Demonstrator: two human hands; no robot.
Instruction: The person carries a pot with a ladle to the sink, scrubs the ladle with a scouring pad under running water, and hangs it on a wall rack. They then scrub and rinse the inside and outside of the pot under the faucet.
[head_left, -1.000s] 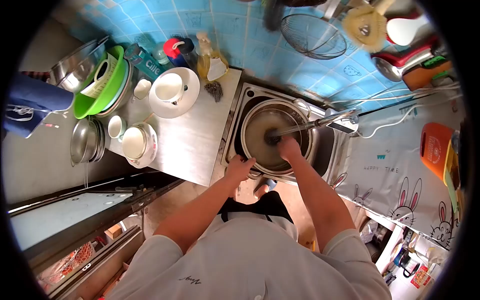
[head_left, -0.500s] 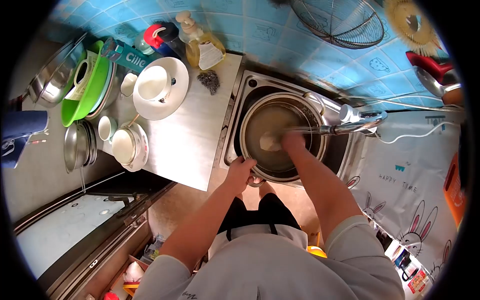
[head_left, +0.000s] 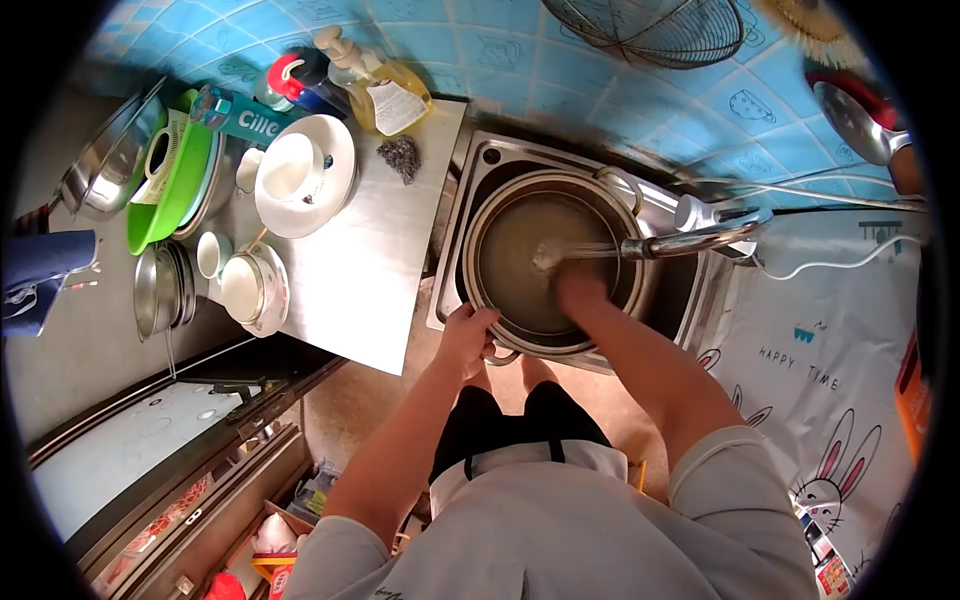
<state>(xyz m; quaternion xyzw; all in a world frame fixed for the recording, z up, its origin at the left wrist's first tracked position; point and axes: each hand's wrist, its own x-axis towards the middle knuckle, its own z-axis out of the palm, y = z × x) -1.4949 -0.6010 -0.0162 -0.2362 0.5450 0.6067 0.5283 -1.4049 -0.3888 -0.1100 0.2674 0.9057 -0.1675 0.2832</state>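
Observation:
A large metal pot (head_left: 474,285) stands in the steel sink (head_left: 447,290), holding cloudy greyish-brown water (head_left: 520,225). Water runs into it from the chrome faucet (head_left: 690,241), making a pale frothy patch where it lands. My left hand (head_left: 468,337) is closed on the pot's near-left rim, beside a loop handle (head_left: 503,357). Inside the pot, my right hand (head_left: 582,292) is at the water below the faucet's mouth. Motion smears its fingers and the water partly hides them, so I cannot tell whether it holds anything.
Left of the sink, a metal counter (head_left: 350,290) carries stacked bowls and plates (head_left: 335,205), a pump bottle (head_left: 400,95) and a steel scrubber (head_left: 400,158). A wire strainer (head_left: 660,35) hangs above. A rabbit-print cover (head_left: 790,300) lies right of the sink.
My right hand has shifted slightly within the pot, and the pale patch in the water looks smaller. My left hand stays at the rim. The whole view has shifted a little.

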